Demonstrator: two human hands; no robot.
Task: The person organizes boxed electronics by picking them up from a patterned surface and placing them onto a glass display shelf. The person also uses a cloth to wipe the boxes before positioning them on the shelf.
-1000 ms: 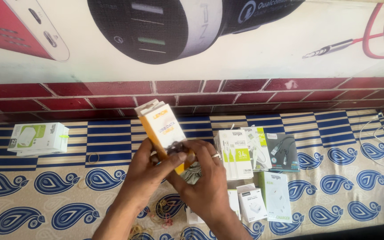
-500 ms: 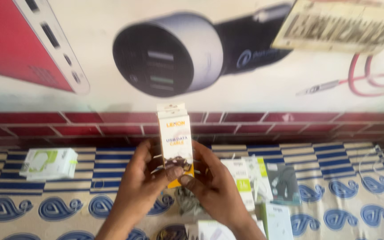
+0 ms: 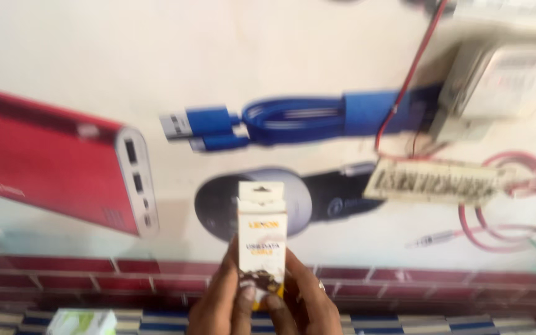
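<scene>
Both the left hand [image 3: 221, 304] and right hand [image 3: 308, 307] hold a small white box [image 3: 262, 239] upright, fingers closed around it

One head-worn camera faces forward, tilted up at the wall poster [image 3: 268, 124] close ahead. The hands and the small box [image 3: 262, 239] sit near the bottom edge, blurred.

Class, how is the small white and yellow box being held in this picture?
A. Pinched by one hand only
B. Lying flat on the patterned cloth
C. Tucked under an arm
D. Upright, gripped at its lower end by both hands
D: the box stands upright, with the left hand and right hand closed on its lower end.
</scene>
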